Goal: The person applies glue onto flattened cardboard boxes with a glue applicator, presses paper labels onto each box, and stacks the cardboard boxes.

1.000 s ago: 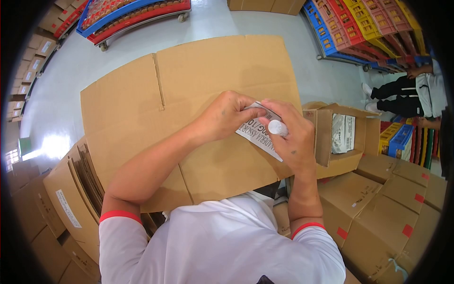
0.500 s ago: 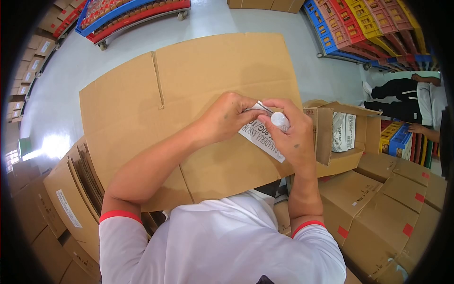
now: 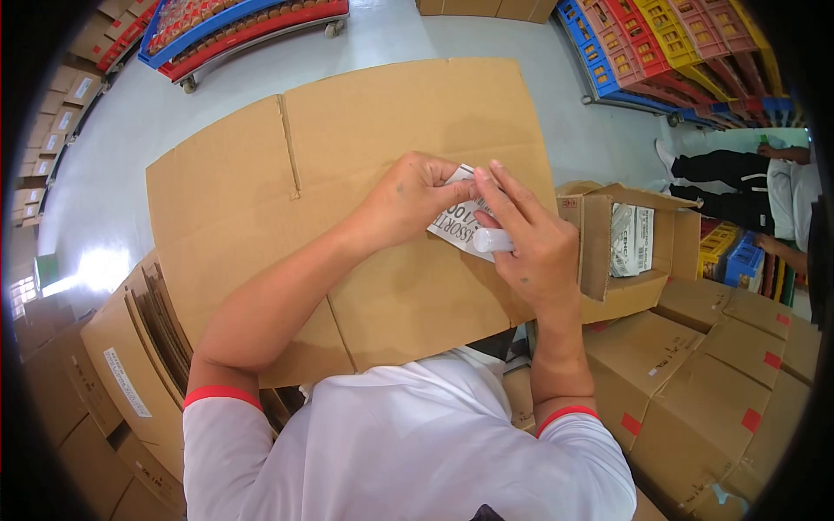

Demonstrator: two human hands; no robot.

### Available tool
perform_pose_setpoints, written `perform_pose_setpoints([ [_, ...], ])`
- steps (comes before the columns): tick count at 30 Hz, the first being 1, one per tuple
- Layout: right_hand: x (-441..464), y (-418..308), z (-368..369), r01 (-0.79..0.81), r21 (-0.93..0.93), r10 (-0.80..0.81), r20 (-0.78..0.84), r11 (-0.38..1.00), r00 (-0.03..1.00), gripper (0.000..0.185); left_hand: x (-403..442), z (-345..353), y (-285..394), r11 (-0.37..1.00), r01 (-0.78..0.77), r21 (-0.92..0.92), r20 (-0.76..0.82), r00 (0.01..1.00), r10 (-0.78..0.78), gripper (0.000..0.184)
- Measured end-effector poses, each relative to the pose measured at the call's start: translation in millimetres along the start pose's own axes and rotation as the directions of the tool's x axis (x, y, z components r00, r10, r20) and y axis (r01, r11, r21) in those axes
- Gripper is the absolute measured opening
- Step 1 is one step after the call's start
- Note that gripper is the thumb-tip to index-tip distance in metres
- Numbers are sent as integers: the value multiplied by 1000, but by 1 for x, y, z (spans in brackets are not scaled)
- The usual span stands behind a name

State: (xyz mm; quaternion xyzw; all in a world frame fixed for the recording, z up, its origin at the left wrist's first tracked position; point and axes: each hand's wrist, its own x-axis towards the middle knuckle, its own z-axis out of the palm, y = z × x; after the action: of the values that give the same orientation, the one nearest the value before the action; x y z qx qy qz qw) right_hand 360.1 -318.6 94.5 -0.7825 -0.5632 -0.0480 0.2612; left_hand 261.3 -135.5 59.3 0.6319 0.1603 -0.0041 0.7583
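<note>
A printed white label (image 3: 460, 227) with dark lettering is held up over a large flat cardboard sheet (image 3: 226, 217). My left hand (image 3: 404, 201) pinches the label's upper left edge between thumb and fingers. My right hand (image 3: 537, 247) holds a small white cylinder (image 3: 493, 240) against its palm side, and what kind of thing it is I cannot make out. The thumb and fingertips of that hand meet at the label's top corner, close to my left fingertips. Part of the label is hidden behind the right hand.
To the right, an open carton (image 3: 656, 252) contains a stack of printed labels (image 3: 632, 239). Closed cartons (image 3: 695, 399) stand below it. Folded cardboard (image 3: 139, 365) leans at left. Crates on wheels (image 3: 643, 52) stand behind, and a person (image 3: 738, 174) is at the far right.
My right hand has turned, its fingers now reaching to the label's top corner. The white cylinder has tipped sideways and moved left and down. The label has shifted slightly with my left hand.
</note>
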Motion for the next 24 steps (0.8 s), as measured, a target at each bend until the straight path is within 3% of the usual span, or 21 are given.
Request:
perform_pose_setpoints([
  [7,-4,4,4,57,-5,-57,-104,998,993,62,1,-2,-1,995,0,96,-8,1000,1,23],
  [9,-6,3,-10,-97,165,97,4,982,995,59,-3,3,-1,953,-113,281,-60,989,135,17],
  [11,-7,5,-11,-177,234,171,42,956,984,46,-4,8,-9,971,-170,166,-62,981,183,16],
  [13,-10,7,-11,-192,176,183,61,966,981,35,-1,6,-20,985,-169,33,-60,983,171,20],
  [14,-11,8,-10,-222,142,219,39,965,975,35,2,15,-15,983,-181,24,-8,983,181,20],
  [17,-9,10,-6,-214,174,218,-3,961,976,32,2,15,-2,980,-192,-46,-87,978,187,18],
  [19,-10,12,-7,-248,142,247,26,958,969,42,3,8,-7,997,-80,-24,1,997,80,19],
  [24,-11,0,-6,-172,178,182,-44,969,982,60,5,7,-10,995,-81,-61,-30,996,79,18],
])
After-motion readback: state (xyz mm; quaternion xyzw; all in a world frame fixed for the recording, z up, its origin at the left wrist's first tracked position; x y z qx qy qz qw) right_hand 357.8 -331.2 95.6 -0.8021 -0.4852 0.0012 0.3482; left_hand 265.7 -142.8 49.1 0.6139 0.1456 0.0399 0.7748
